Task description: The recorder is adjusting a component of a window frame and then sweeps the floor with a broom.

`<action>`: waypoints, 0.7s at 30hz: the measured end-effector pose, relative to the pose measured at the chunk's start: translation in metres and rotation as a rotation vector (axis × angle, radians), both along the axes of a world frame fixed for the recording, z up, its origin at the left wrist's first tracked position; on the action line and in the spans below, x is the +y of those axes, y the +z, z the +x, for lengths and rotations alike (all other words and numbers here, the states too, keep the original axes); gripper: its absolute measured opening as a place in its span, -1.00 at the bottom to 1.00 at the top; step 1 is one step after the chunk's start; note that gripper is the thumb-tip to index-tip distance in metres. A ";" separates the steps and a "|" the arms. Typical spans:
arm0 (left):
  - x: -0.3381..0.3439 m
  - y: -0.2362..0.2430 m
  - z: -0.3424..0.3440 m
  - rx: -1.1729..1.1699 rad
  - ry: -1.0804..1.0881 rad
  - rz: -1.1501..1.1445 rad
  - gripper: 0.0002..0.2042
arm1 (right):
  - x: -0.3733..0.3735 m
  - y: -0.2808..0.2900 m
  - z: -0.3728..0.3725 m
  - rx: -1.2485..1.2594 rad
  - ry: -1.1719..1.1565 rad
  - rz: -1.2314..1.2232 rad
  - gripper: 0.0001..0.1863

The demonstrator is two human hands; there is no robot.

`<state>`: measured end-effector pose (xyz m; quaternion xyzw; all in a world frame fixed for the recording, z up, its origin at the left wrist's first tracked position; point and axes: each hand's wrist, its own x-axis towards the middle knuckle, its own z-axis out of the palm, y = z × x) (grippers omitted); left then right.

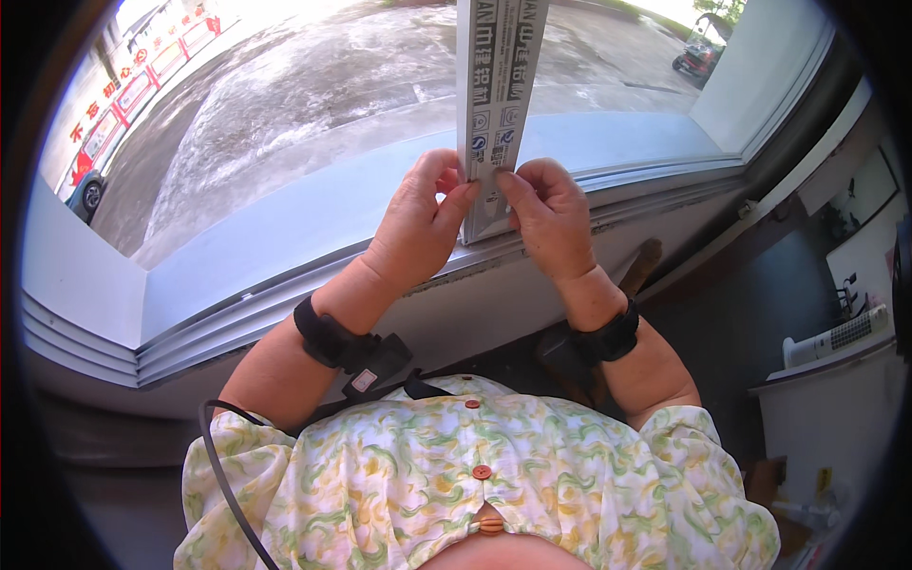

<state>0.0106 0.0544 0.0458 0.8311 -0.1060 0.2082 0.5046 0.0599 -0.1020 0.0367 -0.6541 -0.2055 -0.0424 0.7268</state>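
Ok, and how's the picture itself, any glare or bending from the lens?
In the head view, daylight bleaches patches of the concrete yard; in the head view, the window track looks bowed, with black around the rim; in the head view, the left hand, right hand and metal strip look fairly sharp.

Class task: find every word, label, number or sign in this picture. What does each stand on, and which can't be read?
Wording isn't copied here.
Bar: large dark characters, small round marks; finer print too small to read.
Wall outside: red characters.
Left black box: white label, too small to read.
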 end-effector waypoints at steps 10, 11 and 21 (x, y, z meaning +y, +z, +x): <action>0.002 0.002 0.000 -0.029 -0.020 0.069 -0.80 | 0.000 0.003 -0.003 0.192 0.119 0.148 -0.73; 0.002 0.002 0.001 -0.030 -0.021 0.073 -0.80 | -0.001 0.002 -0.001 0.190 0.119 0.151 -0.73; -0.001 0.002 0.001 -0.026 0.011 0.078 -0.81 | 0.000 -0.003 0.000 0.248 0.179 0.234 -0.72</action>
